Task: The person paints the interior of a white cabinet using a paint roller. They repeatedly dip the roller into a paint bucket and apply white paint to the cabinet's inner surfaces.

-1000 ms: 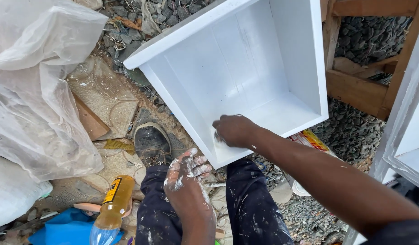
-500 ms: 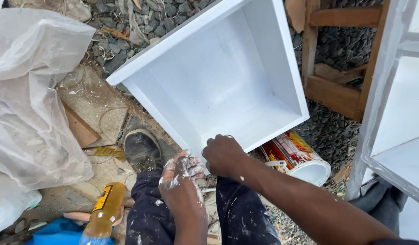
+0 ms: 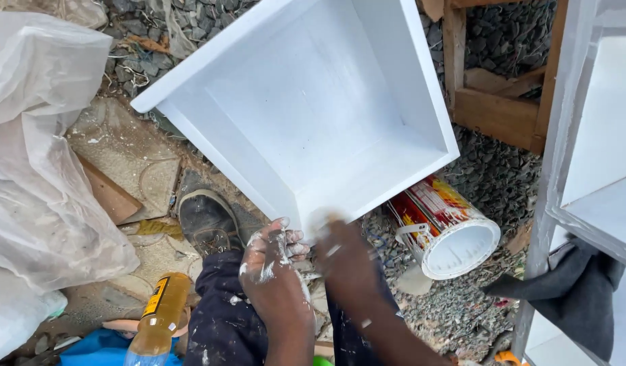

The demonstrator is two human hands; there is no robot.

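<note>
1. White box (image 3: 306,115) stands tilted on gravel, open side up.
2. My left hand (image 3: 276,271), paint-smeared, touches its near corner.
3. My right hand (image 3: 347,261), blurred, beside it; grip indiscernible.
4. Paint tin (image 3: 448,230) lies beneath the box.

The ground (image 3: 493,173) is rough grey gravel at the top and right, giving way to worn, cracked paving slabs (image 3: 126,152) at the left. A white-painted open wooden box (image 3: 306,108) rests tilted on it, one corner toward the person. Just beside the box's lower right corner a paint tin (image 3: 445,227) lies on its side on the gravel, its white-coated mouth facing right. A crumpled clear plastic sheet (image 3: 45,156) covers the left side. A flat brown board piece (image 3: 109,193) lies against the sheet's edge. A dusty dark shoe (image 3: 206,221) stands on the slabs, and an amber plastic bottle (image 3: 158,315) lies near the bottom left.
</note>
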